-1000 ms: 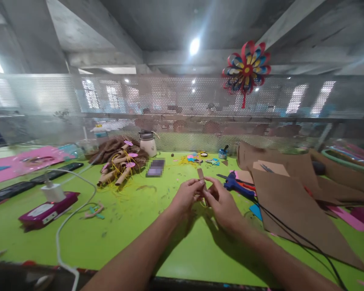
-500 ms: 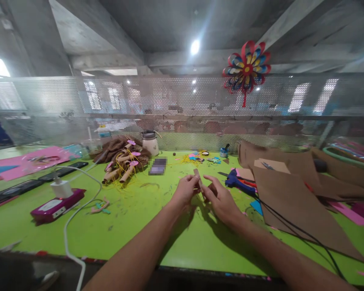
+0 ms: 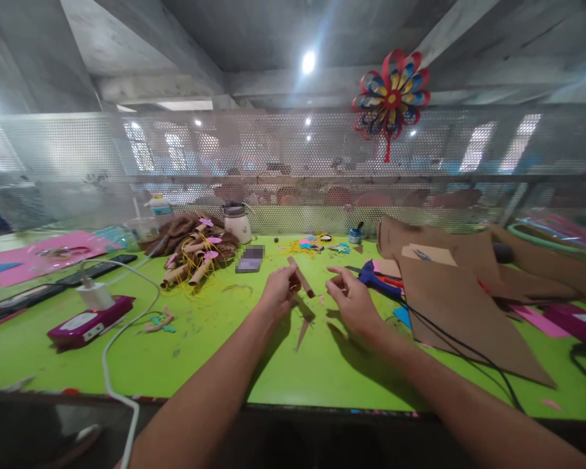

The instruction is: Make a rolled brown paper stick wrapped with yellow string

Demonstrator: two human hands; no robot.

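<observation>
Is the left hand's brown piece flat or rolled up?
Rolled up: the brown piece shows a narrow tube shape with a hollow near end.

Two bare forearms [image 3: 219, 378], tapered toward the wrists, bare hands [image 3: 355, 309] — slim fingers [image 3: 340, 271]

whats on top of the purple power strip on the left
A white charger sits on the purple power strip. The surface directly beneath the charger is covered and cannot be seen.

single tube [image 3: 302, 279] between tube bundle [image 3: 202, 271] and glue gun [image 3: 381, 284]
</observation>
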